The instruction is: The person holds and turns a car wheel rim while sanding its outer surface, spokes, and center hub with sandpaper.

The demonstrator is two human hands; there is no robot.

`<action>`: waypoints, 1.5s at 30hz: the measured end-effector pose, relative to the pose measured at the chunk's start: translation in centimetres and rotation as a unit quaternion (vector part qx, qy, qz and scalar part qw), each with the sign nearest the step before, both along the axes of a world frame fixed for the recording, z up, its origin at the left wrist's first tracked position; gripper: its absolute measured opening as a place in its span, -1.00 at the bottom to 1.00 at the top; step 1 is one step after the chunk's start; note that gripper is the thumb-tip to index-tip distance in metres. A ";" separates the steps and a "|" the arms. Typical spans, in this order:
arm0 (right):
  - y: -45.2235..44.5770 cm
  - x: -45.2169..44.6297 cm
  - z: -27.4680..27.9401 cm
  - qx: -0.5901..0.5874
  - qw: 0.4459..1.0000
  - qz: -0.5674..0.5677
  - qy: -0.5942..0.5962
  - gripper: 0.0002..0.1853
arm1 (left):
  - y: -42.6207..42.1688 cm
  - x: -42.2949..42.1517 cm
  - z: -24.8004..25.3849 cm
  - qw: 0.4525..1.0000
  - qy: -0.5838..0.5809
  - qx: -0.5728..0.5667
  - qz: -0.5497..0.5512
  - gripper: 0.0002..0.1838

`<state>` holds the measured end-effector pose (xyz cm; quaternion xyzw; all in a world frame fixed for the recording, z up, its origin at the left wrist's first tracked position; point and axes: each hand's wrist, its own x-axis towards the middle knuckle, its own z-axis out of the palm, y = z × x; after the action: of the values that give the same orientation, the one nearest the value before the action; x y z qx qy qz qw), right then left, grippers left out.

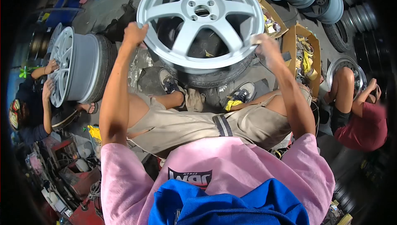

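A pale grey six-spoke alloy wheel rim (194,37) lies face up in front of me, on top of a black tyre (206,78). My left hand (135,34) is closed on the rim's left edge, thumb toward its face. At the right edge of the rim, my right hand (268,49) is bent with its fingers pressed together and slightly blurred. A small pale piece shows by those fingertips; what it is I cannot make out. My shoes stand on either side, close to the tyre.
Cardboard boxes (315,41) of sanding scraps and tape rolls sit right of the rim. To the left, a person works at another grey wheel rim (62,65); a person in a maroon shirt (364,125) sits at right by a chrome rim (337,65). Tools clutter the lower left.
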<state>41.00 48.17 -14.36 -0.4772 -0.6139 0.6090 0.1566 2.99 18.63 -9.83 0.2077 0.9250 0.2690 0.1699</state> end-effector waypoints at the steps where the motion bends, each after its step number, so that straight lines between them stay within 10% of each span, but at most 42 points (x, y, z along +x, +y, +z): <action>1: 1.0 0.2 1.2 0.010 1.000 -0.023 0.017 -0.65 | -0.8 1.0 -1.0 0.996 -0.091 0.010 0.009 -0.46; 7: 3.2 -1.2 0.5 0.092 0.995 -0.017 0.025 -0.59 | -2.3 7.9 -2.0 0.955 -0.254 0.151 0.034 -0.35; 10: 2.5 -1.1 0.8 0.131 0.991 -0.016 0.026 -0.57 | -2.7 6.7 0.6 0.978 -0.199 -0.056 -0.036 -0.40; 14: 3.6 1.2 0.3 0.218 0.974 -0.007 -0.055 -0.59 | -1.6 6.7 2.6 0.974 0.091 -0.128 -0.165 -0.66; 16: 3.7 2.1 0.9 0.306 0.950 -0.021 -0.066 -0.59 | -2.0 7.2 1.8 0.925 0.258 0.014 -0.280 -0.75; 23: 2.4 1.9 3.0 0.318 0.947 0.002 -0.053 -0.64 | -3.1 14.9 0.3 0.856 0.243 -0.256 -0.378 -0.50; 29: 3.1 0.8 1.9 0.392 0.918 0.052 -0.007 -0.76 | -2.0 19.0 2.6 0.885 0.082 -0.053 -0.455 -0.47; 38: 2.2 0.6 4.1 0.437 0.896 0.076 -0.013 -0.77 | -2.7 9.4 1.1 0.892 0.176 -0.207 -0.362 -0.48; 45: 1.4 1.5 4.5 0.396 0.914 0.090 -0.002 -0.80 | -1.4 17.7 2.4 0.853 0.165 -0.245 -0.430 -0.54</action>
<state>42.47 49.53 -9.90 -0.3201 -0.8454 0.3262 0.2764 20.73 17.25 -7.42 0.5776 0.7939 -0.1039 0.1592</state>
